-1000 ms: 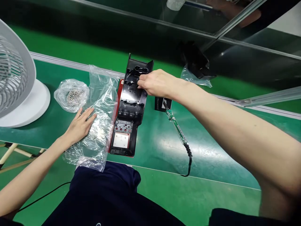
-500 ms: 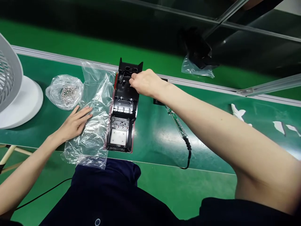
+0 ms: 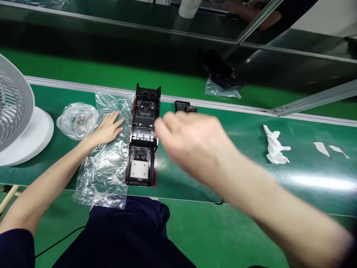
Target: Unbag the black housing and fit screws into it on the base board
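Green belt [image 3: 195, 175], black housing [image 3: 143, 137] left of right hand [image 3: 192, 143]

Bright overhead light glares off the green belt [image 3: 306, 182]; the right hand [image 3: 195, 145] is motion-blurred.

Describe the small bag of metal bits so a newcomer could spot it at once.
Start at the white fan base at the bench's left end. Just right of it, beyond the left hand, sits a small crumpled clear bag. Unlike the large flat empty plastic bag under that hand, it holds a heap of shiny metal pieces.
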Demonstrator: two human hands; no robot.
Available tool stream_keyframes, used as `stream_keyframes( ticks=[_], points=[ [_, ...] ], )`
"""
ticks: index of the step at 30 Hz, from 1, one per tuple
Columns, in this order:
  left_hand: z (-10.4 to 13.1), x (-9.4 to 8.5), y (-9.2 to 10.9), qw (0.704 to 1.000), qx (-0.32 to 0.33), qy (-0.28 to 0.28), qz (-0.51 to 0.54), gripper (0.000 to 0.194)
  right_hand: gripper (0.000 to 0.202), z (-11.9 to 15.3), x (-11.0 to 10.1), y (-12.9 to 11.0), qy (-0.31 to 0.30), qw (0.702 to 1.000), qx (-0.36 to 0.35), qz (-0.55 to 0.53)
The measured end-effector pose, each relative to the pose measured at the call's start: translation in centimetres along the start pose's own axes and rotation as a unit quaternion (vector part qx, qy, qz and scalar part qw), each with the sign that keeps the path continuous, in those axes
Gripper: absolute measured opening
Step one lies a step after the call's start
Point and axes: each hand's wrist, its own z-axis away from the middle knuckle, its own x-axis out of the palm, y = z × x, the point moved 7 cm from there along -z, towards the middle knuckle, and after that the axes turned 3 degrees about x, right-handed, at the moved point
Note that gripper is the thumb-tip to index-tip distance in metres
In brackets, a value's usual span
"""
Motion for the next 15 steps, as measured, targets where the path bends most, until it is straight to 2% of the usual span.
stream_keyframes(
  ticks=[1,3,5,6,8,10,11,12,13,15],
  points=[
    [-0.4,0.6,0.1,1.000,0.003,-0.007,0.005,0.048,0.022,1.5,-0.3,-1.7,0.015,1.000,-0.021,-0.013],
    [-0.5,0.7,0.5,1.000,0.012,-0.004,0.010,0.047,0.026,4.4,0.1,-4.6,0.017,0.993,-0.042,-0.105],
    [0.1,0.0,1.2,1.000,0.021,-0.002,0.011,0.046,0.023,7.0,1.4,-6.0,0.042,0.969,-0.011,-0.241],
    [0.6,-0.9,1.5,0.999,0.031,0.020,0.014,0.045,0.018,8.3,2.4,-6.0,0.061,0.948,0.024,-0.310],
    [2.3,-3.6,2.0,0.992,0.046,0.116,0.015,0.040,0.009,10.8,4.5,-5.0,0.145,0.901,0.120,-0.391],
    [4.5,-6.6,1.7,0.972,0.043,0.233,0.000,0.033,0.008,13.6,6.7,-3.9,0.229,0.873,0.226,-0.366],
    [5.5,-7.8,1.1,0.962,0.018,0.271,-0.020,0.030,0.009,14.8,7.6,-3.7,0.254,0.866,0.265,-0.340],
    [6.2,-8.6,0.2,0.958,-0.022,0.283,-0.043,0.029,0.009,15.7,8.4,-3.7,0.267,0.862,0.290,-0.319],
    [6.6,-9.1,-1.2,0.956,-0.087,0.271,-0.075,0.030,0.008,16.3,9.1,-3.9,0.269,0.860,0.300,-0.312],
    [6.7,-8.7,-4.5,0.952,-0.241,0.157,-0.110,0.033,0.007,16.6,10.0,-4.4,0.262,0.859,0.289,-0.332]
  ],
)
